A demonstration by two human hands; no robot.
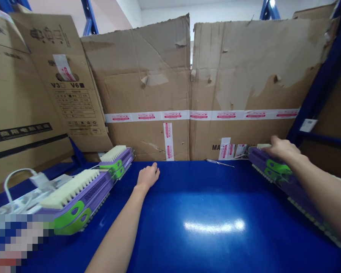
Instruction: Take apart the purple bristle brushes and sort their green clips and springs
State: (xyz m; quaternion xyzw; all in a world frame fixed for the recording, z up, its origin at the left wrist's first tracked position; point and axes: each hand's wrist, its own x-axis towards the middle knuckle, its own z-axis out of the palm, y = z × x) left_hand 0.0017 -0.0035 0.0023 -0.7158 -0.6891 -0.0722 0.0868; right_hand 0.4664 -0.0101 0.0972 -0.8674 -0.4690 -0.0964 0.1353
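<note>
My left hand [148, 176] rests low over the blue tabletop [204, 201], its fingers curled inward; whatever they may hold is hidden. To its left lie purple-and-green blocks with cream bristles, like scrub brushes, stacked in pairs: a nearer pair [85, 195] and a farther pair [121, 163]. At the far right, my right hand [282, 148] is over the far end of a similar brush-like block [263, 161], fingers bent down at its bristles. Motion blurs this hand, and its fingertips are partly hidden. My right forearm covers part of another such block behind it.
Cardboard sheets [142, 91] wall off the back, joined with printed tape. A thin pen-like tool [220, 163] lies at the table's back edge. A white plug [41, 180] and cable sit at left beside cardboard boxes [19, 94]. Blue rack posts [315, 87] frame the space.
</note>
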